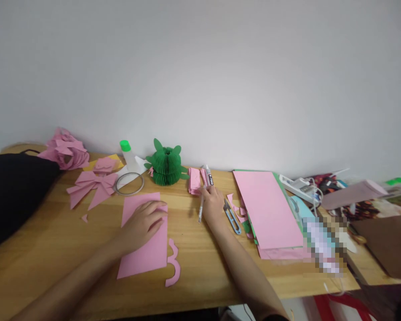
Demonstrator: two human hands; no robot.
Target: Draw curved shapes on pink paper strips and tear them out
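Note:
My left hand [147, 223] lies flat, fingers stretched out, on a sheet of pink paper [143, 256]. Close by its lower right edge is a wavy pink paper cutout [175, 263]. My right hand [213, 203] has its fingers closed round a slim pen [201, 211], whose end points down at the table. Just beyond those fingers lie a glue tube [209, 176] and a small stack of pink paper pieces [194, 180]. Blue thread snips [233, 218] rest to the right of my right wrist.
A green folded-paper ornament [167, 167] stands by the wall. Left of it are a green-capped bottle [128, 156], a tape roll [116, 185] and a pink paper bow [92, 185]. Pink and green sheets [270, 209] are stacked to the right, with a power strip [300, 189] behind.

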